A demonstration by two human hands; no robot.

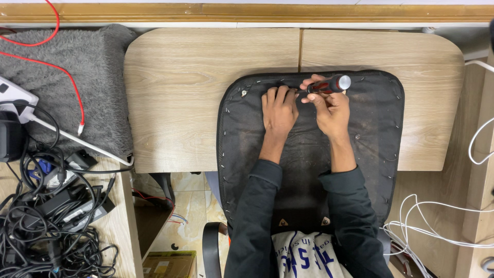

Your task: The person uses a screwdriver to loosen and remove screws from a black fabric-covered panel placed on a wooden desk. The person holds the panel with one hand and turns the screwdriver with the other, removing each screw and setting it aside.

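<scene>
Screwdriver (328, 84) with a red and black handle and a silver end cap sits in the right hand (332, 110), whose fingers are wrapped tight around the handle, thumb under it. The tool lies nearly level, its shaft pointing away from the grip toward the left hand (279, 109); the tip is hidden at the fingertips there, so whether it meets a staple or screw cannot be told. The left hand lies flat, fingers pressed together and palm down, on the black fabric underside of a chair seat (370, 128), just beside the gripping hand and touching the shaft's far end. The seat lies upside down under both hands, its edge lined with small metal staples, and it rests on a light wooden desk (180, 92). Well away from the grip, beyond the flat hand, a grey fluffy cushion (77, 67) carries a red cable (72, 82), and a tangle of black cables (46, 226) lies nearer the person. On the grip's other side, white cables (427, 226) trail down.
</scene>
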